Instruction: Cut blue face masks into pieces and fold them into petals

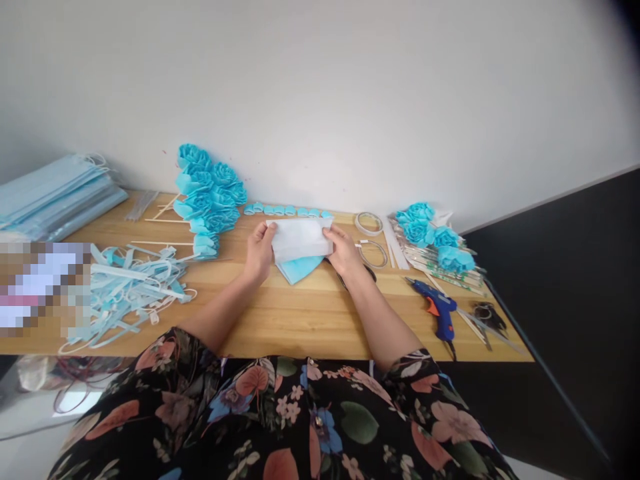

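Observation:
A white sheet of thin fabric [301, 239] is stretched between my two hands above the middle of the table. My left hand [260, 252] pinches its left edge, thumb on top. At the opposite edge, my right hand [345, 248] has the same kind of grip. Beneath the sheet lies a folded light-blue piece of fabric [300, 269], partly covered by it. A dark object, perhaps scissors [369, 273], is mostly hidden under my right wrist.
Blue fabric roses [210, 190] lie at the back left, others [433, 233] at the right. Cut mask strips [135, 287] heap below stacked masks [55, 193]. A row of small blue rolls [285, 211] lines the wall. Tape rolls [369, 224] and a blue glue gun [437, 307] are rightward.

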Tool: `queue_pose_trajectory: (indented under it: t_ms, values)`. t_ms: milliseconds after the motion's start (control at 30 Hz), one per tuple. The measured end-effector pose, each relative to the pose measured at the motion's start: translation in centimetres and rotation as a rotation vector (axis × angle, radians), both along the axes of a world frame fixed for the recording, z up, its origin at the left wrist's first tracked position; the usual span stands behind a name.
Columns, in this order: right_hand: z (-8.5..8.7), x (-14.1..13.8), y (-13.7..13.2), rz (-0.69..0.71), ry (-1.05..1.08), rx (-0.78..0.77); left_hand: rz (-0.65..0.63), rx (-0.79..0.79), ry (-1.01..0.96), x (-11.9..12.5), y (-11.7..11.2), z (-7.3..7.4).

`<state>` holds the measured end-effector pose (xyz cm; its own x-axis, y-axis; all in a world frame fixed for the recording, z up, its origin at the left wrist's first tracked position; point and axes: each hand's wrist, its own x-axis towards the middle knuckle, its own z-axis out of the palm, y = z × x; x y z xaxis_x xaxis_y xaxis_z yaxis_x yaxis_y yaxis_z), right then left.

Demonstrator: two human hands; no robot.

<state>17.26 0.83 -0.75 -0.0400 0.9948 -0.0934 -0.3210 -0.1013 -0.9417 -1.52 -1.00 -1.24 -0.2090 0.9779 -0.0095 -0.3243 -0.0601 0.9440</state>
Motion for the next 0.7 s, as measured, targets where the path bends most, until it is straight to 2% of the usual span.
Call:
queue_pose_trajectory:
  t_ms: [167,300,500,700]
  values:
    - [-0.2,0.0,0.0,-0.011,-0.038,0.034,-0.041,0.067,0.077,0.1,-0.5,-0.1]
    - [0.1,-0.2,-0.6,-0.142,-0.23,0.071,-0.078,0.071,0.115,0.1,-0.7,0.1]
    - [1.0,-0.4,-1.6,-0.368,-0.581,0.287,-0.002,0.089,0.264,0.3,-0.2,1.1]
    - [1.3,-0.1,-1.8,-0.484,-0.674,0.399,0.114,0.195,0.426,1.5,1.4,2.4]
